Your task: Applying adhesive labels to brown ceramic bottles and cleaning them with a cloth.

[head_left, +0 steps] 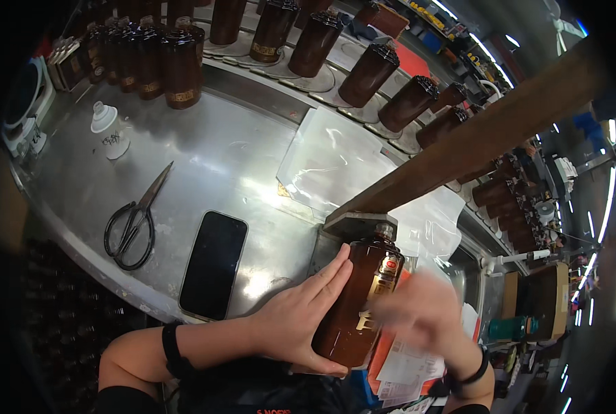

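A brown glass bottle (349, 314) with gold lettering and a small red emblem leans in front of me, its neck toward the wooden post. My left hand (301, 317) is wrapped along its left side, fingers near the shoulder and thumb by the base. Over the bottle's right side is my right hand (422, 310), smeared by motion, so its fingers cannot be made out. Beneath that hand lie white printed label sheets (408, 369) on something orange.
A black phone (213, 265), black-handled scissors (137, 224) and a small white bottle (108, 127) lie on the metal table (204, 165). More brown bottles (182, 65) stand at the far left; others ride a curved conveyor (315, 83). A wooden post (460, 148) slants across the right.
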{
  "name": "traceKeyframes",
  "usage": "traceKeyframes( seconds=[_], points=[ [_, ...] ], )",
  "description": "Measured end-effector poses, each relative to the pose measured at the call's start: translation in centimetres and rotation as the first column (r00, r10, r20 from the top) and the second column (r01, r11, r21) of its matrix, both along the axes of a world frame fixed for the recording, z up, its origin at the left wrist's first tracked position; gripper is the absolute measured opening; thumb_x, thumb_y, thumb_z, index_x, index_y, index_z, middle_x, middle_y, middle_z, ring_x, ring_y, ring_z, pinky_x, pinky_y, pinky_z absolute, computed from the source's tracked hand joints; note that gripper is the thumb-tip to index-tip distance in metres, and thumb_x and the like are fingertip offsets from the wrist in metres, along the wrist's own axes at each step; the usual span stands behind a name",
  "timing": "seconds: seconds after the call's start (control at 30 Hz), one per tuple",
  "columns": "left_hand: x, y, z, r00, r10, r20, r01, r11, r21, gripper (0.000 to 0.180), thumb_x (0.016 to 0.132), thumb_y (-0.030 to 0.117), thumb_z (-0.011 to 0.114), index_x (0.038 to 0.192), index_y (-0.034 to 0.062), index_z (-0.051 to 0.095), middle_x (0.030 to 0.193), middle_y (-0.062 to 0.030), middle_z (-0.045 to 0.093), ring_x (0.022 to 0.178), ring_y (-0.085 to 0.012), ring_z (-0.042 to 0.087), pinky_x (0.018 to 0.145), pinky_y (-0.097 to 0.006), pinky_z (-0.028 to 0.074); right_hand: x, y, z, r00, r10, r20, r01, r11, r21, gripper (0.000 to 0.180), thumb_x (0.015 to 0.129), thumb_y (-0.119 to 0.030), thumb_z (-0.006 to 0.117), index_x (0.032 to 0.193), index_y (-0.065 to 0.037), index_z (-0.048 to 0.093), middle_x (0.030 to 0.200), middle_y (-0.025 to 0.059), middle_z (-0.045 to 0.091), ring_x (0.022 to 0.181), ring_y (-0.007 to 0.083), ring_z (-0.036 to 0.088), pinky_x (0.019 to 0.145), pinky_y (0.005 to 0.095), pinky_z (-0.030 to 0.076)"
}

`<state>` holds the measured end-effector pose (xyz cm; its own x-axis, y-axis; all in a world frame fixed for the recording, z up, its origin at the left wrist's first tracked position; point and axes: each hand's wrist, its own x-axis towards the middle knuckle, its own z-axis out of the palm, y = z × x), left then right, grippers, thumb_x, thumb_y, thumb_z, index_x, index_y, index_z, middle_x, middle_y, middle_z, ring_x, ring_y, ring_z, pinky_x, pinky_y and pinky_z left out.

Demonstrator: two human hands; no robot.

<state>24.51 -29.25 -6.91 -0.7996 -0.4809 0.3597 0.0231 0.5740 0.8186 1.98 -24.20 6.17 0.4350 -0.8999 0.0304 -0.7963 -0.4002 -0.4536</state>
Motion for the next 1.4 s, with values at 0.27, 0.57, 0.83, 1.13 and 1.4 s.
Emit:
traceKeyframes(
  seconds=[0.27,0.57,0.83,1.13,1.4],
  points=[
    [0.5,-0.4,0.1,1.0,0.002,-0.018,-0.002,1.0,-0.001,0.137,0.067,0.071,0.078,0.149,-0.0172,0.013,0.16,-0.0344,0.007,0.137,-0.0471,0.04,0.109,-0.039,0.042,0.0,-0.5,0.5,0.992,-0.093,-0.089,0.064,0.957,-0.283,0.037,0.062,-0.006,0.075,0.098,-0.013,0.078,0.088,0.0018,0.069,0.075,0.02,0.061,0.065,0.0317,0.048],
    [0.6,-0.9,-0.5,1.0,0.01,-0.01,-0.01,1.0,-0.02,0.133,0.067,0.068,0.08,0.147,-0.0187,0.02,0.158,-0.0359,0.012,0.136,-0.0459,0.043,0.102,-0.036,0.049,-0.7,-0.6,-1.9,0.992,-0.07,-0.107,0.019,0.907,-0.42,0.038,0.065,-0.006,0.073,0.102,-0.014,0.078,0.087,0.0022,0.069,0.075,0.02,0.063,0.066,0.031,0.052],
    [0.4,-0.9,-0.5,1.0,-0.008,-0.002,0.008,1.0,-0.017,0.134,0.064,0.063,0.085,0.147,-0.0189,0.018,0.157,-0.0385,0.013,0.137,-0.0467,0.04,0.103,-0.037,0.048,-1.3,-1.2,-2.4,0.996,-0.051,-0.074,0.008,0.871,-0.491,0.039,0.066,-0.01,0.072,0.104,-0.012,0.078,0.089,0.0015,0.07,0.072,0.0191,0.064,0.061,0.0293,0.051],
    [-0.1,-0.7,-0.6,0.999,-0.016,-0.041,0.016,1.0,-0.017,0.139,0.064,0.062,0.086,0.151,-0.0155,0.009,0.157,-0.0401,0.009,0.14,-0.0497,0.035,0.106,-0.04,0.046,-0.7,-0.1,-2.3,0.995,-0.008,-0.097,-0.041,0.872,-0.487,0.036,0.068,-0.011,0.07,0.103,-0.01,0.077,0.087,0.001,0.068,0.074,0.0174,0.063,0.061,0.0278,0.05],
    [-0.1,-0.6,-0.5,1.0,-0.01,-0.021,0.009,1.0,-0.025,0.138,0.064,0.061,0.086,0.15,-0.0155,0.01,0.157,-0.0395,0.01,0.139,-0.0483,0.037,0.104,-0.039,0.047,-1.5,-0.4,-2.0,0.994,-0.051,-0.094,-0.001,0.876,-0.483,0.035,0.069,-0.007,0.075,0.103,-0.012,0.077,0.083,0.0011,0.065,0.068,0.0168,0.061,0.058,0.0284,0.049]
  ],
)
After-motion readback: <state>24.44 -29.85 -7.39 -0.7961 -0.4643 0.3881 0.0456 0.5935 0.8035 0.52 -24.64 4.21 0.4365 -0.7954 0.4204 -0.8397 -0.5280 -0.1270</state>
